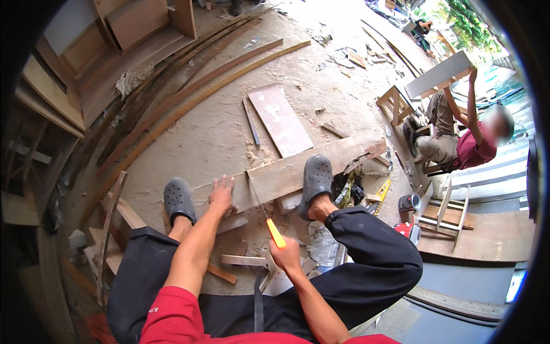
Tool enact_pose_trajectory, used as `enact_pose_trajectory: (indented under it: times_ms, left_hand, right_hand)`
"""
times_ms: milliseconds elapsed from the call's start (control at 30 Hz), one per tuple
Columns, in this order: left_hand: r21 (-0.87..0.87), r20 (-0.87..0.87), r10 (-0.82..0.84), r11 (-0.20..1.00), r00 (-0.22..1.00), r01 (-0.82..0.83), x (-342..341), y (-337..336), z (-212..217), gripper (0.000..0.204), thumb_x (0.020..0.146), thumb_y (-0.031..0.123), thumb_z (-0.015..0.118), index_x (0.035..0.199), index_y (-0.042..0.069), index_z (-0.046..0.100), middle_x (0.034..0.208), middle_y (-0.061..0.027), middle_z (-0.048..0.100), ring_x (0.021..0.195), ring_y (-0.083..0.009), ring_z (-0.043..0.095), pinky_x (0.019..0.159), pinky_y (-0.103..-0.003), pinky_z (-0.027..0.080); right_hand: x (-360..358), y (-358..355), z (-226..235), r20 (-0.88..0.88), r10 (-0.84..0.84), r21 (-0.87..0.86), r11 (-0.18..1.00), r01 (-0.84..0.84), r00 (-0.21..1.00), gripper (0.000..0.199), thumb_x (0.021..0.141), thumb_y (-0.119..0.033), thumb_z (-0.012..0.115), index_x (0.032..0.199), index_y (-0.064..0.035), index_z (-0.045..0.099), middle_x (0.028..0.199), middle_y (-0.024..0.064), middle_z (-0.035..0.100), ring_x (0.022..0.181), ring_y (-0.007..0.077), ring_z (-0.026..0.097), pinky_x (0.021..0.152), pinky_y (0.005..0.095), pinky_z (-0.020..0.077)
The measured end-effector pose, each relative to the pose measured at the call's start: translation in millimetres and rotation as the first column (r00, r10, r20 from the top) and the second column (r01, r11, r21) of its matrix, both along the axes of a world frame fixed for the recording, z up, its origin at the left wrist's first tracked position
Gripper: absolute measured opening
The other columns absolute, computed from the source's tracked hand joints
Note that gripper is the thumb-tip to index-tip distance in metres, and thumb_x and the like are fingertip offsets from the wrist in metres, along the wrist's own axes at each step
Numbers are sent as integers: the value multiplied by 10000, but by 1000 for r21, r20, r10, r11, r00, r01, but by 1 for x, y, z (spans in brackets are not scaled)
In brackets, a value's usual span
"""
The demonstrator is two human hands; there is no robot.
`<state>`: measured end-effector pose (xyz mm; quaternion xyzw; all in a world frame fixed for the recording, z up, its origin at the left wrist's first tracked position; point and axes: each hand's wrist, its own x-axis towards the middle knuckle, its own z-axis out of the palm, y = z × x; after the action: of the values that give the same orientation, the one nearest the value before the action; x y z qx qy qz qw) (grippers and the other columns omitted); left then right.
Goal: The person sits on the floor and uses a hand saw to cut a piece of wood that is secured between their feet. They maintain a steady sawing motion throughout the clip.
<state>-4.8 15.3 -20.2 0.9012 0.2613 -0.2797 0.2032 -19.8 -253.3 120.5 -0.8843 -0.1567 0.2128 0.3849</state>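
A long wooden plank [281, 174] lies crosswise in front of me, raised on pieces beneath it. My left hand [221, 196] rests on its top with the fingers spread. My right hand [286, 255] is closed around the yellow-orange handle of a handsaw [275, 234]. Its thin blade runs away from me and meets the plank's near edge, just right of my left hand. My right grey clog [317, 182] stands on the plank. The left grey clog [179, 200] is at the plank's left end.
A flat board [280, 119] and a narrow strip [250, 121] lie beyond the plank. Long strips [229, 71] stretch along the left, beside wooden cabinets [137, 26]. At right sit a paint can [409, 202], a yellow-handled saw [382, 192] and a co-worker [478, 140] holding a board.
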Motion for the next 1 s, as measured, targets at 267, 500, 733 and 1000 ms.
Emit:
enact_pose_trajectory:
  times_ms: [267, 500, 733, 1000]
  left_hand:
    - [1, -16, 17, 1000, 1000, -17, -8, 5, 11, 1282, 558, 364, 936, 1572, 280, 155, 1648, -71, 106, 1495, -390, 128, 1134, -506, 366]
    - [-48, 23, 25, 999, 999, -24, -5, -10, 5, 1287, 551, 320, 941, 1571, 278, 158, 1647, -70, 109, 1494, -396, 124, 1138, -516, 357]
    - [-22, 10, 48, 999, 999, -48, 2, 6, 17, 1251, 581, 328, 934, 1569, 276, 170, 1648, -62, 111, 1495, -390, 125, 1126, -514, 379]
    - [-45, 27, 40, 998, 999, -39, 2, -3, 4, 1277, 562, 326, 939, 1571, 284, 157, 1648, -74, 93, 1489, -416, 111, 1100, -593, 382]
  right_hand:
    - [21, 31, 2, -84, -47, -28, 999, 45, 995, 230, 815, -224, 638, 765, 0, 638, 712, 244, 624, 701, 426, 646, 623, 472, 502]
    - [14, 7, -24, 40, -2, 16, 1000, 1, 999, 244, 813, -169, 614, 665, 19, 569, 625, 228, 578, 574, 401, 592, 552, 462, 446]
    - [2, -6, 1, -5, 3, 16, 1000, -3, 1000, 242, 825, -190, 636, 721, 26, 602, 650, 234, 594, 577, 392, 599, 558, 445, 453]
    - [7, 13, -48, -21, -77, 95, 992, 79, 997, 278, 825, -187, 626, 667, 28, 547, 593, 214, 549, 503, 338, 545, 526, 427, 421]
